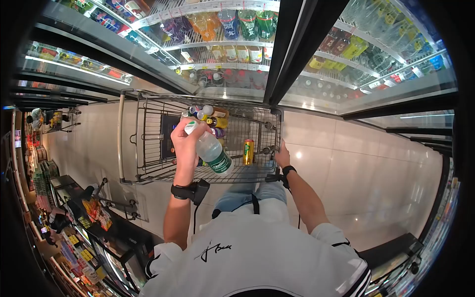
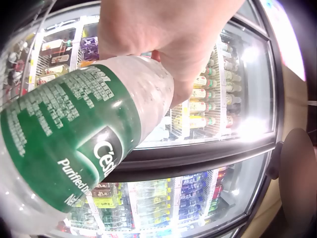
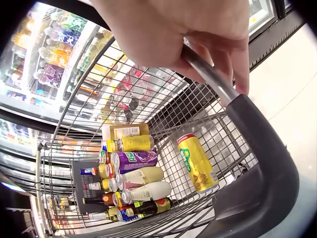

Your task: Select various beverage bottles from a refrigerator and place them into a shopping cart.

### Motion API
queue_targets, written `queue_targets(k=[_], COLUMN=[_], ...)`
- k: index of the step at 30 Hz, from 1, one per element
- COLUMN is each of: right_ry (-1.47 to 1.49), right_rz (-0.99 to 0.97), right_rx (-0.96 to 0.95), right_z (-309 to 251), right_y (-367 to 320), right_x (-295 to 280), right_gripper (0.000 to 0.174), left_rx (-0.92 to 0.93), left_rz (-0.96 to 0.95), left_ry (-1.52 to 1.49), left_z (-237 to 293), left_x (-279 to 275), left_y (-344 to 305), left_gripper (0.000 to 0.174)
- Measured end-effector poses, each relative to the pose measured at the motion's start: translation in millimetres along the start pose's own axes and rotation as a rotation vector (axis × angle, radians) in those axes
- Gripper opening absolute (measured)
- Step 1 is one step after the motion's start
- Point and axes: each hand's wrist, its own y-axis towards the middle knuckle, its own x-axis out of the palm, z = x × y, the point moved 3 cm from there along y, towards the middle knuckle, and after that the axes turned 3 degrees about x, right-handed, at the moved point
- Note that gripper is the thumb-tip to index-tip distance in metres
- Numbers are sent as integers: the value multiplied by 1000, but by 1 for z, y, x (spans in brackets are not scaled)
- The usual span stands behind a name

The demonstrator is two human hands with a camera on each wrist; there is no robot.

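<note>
Green-labelled water bottle (image 1: 212,152), centre: clamping fingers of left hand (image 1: 184,143) near cap (image 1: 191,127), likely squeezable; curling right hand (image 1: 283,156) round cart rail (image 3: 213,74).

The bottle (image 1: 208,145) is clear, smooth plastic under a glossy green label (image 1: 220,162). The cart rim (image 3: 210,74) is bare, satin-bright metal, meeting a matt black plastic piece (image 3: 270,168) at the front corner; the basket walls are thin metal wire. The metal can (image 1: 248,152) near the front edge shines. The floor tiles (image 1: 316,138) look polished, the white shirt (image 1: 267,242) matt cloth.
</note>
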Motion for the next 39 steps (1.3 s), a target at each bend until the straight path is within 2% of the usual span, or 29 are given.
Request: queue_targets(k=[2, 13, 16, 19, 20, 22, 24, 26, 28, 30, 31, 33, 34, 36, 37, 39], right_ry=[70, 43, -10, 41, 34, 239, 207, 362, 353, 405, 332, 264, 261, 184, 184, 296], right_rz=[-12, -61, -123, -224, -231, -122, 188, 377, 664, 792, 857, 859, 870, 941, 953, 844], right_rx=[-44, -69, -89, -81, -91, -92, -380, -428, -623, -769, -810, -612, -624, -780, -784, -778], right_z=[-7, -48, -62, -46, -56, -92, -114, -198, -268, -337, -360, -392, -394, -400, -401, -400], right_y=[0, 33, 42, 61, 54, 34, 60, 35, 21, -13, -25, -40, -41, -43, -42, -39], right_x=[5, 27, 27, 42, 31, -14, -55, -152, -235, -299, -320, -346, -349, -349, -351, -355], right_gripper=[77, 75, 80, 83, 83, 87, 89, 77, 66, 57, 54, 46, 46, 37, 37, 31], left_rx=[-10, -2, 12, 21, 28, 25, 15, 4, -22, -9, -14, -16, -12, 2, -4, -13], left_rz=[16, 81, 94, 95, 85, 86, 88, 97, 97, 78, 71, 60, 39, 11, 15, 4], left_ry=[-6, -106, -108, -114, -116, -140, -168, -225, -297, -354, -395, -426, -444, -465, -436, -409], left_z=[6, 5, 12, 20, 23, 31, 39, 36, 29, 31, 32, 43, 46, 53, 53, 50], left_x=[2, -6, -4, -1, -2, -6, -6, -10, -8, 1, 7, 17, 21, 22, 21, 18], left_y=[0, -7, -9, -9, -11, -10, -10, -5, 0, 1, -1, -6, -8, -11, -12, -17], left_gripper=[5, 8, 9, 9, 9, 10, 12, 12, 14, 15, 16, 17, 17, 18, 16, 15])
